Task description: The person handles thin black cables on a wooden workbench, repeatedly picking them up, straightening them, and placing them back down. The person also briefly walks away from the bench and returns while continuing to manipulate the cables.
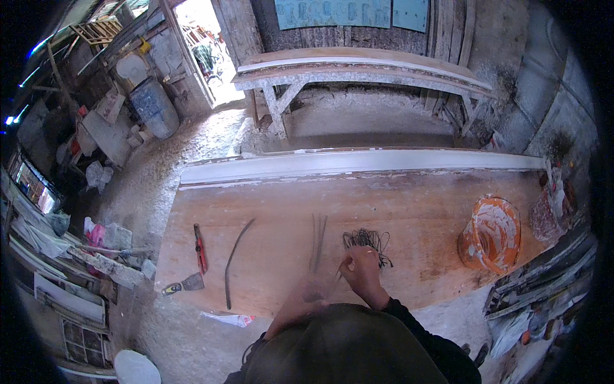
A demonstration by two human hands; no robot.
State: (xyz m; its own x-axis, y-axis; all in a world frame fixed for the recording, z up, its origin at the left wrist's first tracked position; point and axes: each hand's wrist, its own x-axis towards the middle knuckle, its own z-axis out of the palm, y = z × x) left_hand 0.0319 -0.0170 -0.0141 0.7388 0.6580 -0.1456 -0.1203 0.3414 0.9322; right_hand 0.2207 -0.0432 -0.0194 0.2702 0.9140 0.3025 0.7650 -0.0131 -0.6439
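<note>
On the wooden table, my right hand [362, 269] is closed in a pinch at the near edge of a tangled bundle of thin dark wire [369, 241]. A thin strand [336, 276] runs from its fingertips toward my left hand. Motion smears my left hand [307, 297], so its fingers cannot be read. Beyond it, thin dark strips [318, 240] stretch across the tabletop, partly blurred. Further left lies a curved dark rod [234, 262]. Beside that are a red-handled tool [200, 249] and a putty knife [185, 283].
An orange bucket [470, 246] smeared with white stands at the table's right end. A long white moulding strip [358, 164] lies along the far edge. Behind is a bench [358, 75] with another strip. A blue barrel [154, 107] stands near the doorway at back left.
</note>
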